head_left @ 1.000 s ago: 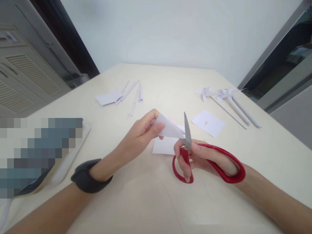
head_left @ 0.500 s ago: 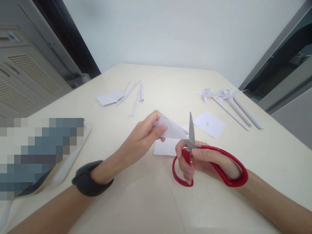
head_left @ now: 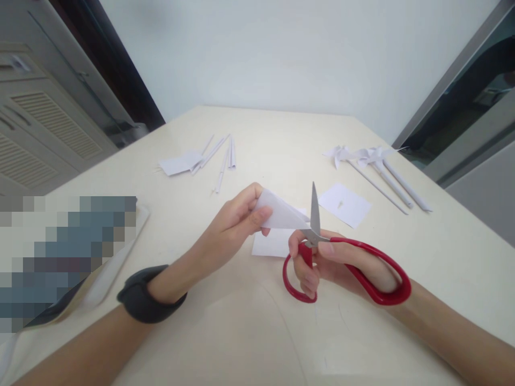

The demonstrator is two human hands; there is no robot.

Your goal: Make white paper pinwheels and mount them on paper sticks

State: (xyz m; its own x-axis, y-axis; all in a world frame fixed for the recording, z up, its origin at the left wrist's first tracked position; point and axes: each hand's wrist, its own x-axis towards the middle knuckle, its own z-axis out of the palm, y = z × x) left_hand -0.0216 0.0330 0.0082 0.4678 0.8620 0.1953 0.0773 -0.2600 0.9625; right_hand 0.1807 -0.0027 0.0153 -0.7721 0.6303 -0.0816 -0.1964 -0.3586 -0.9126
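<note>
Left hand [head_left: 237, 220] pinches folded paper triangle [head_left: 281, 214]; right hand [head_left: 338, 262] grips red scissors [head_left: 322, 252], blades at its tip, cut barely begun; finished paper pinwheels [head_left: 362, 155] lie far right.

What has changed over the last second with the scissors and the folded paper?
The right hand shifted the red-handled scissors slightly right, blades still at the tip of the folded paper. The left hand keeps pinching the paper. Nothing let go; table items unmoved.

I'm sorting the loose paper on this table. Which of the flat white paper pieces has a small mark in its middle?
The flat square sheet lying right of the scissors tip, near the paper pinwheels. The others look plain.
</note>
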